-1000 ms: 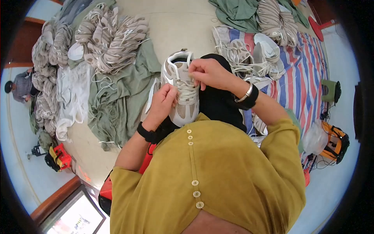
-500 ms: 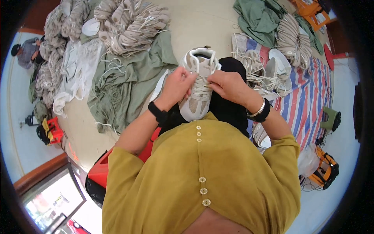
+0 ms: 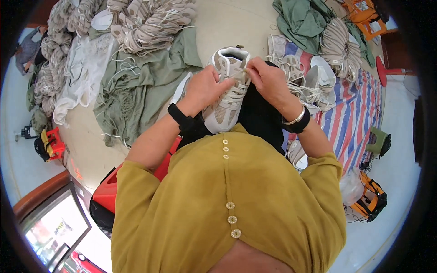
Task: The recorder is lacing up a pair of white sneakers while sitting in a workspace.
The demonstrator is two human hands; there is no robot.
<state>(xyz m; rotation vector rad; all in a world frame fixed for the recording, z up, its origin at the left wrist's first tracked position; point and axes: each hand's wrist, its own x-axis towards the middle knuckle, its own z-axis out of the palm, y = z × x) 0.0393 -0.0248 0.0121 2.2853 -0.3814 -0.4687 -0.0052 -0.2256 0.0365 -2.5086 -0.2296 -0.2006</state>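
Note:
A white and beige sneaker point(image 3: 224, 109) rests on my lap, its opening pointing away from me. My left hand point(image 3: 205, 87) grips the shoe's left side near the top eyelets and pinches a white lace. My right hand point(image 3: 268, 81) holds the lace end at the shoe's tongue, fingers closed on it. Both hands meet over the upper lacing. I wear black wristbands, a silver bracelet on the right wrist, and a mustard buttoned shirt point(image 3: 232, 204).
Piles of beige shoe uppers point(image 3: 150, 22) lie on green cloth point(image 3: 136, 91) at the left. More shoes point(image 3: 314, 82) sit on a striped mat point(image 3: 355, 118) at the right. A red stool point(image 3: 109, 191) is beneath me, another small red stool point(image 3: 52, 141) far left.
The view has tilted and the shoe now sits more upright in it. Both hands have moved from the middle lacing up to the top of the shoe's tongue.

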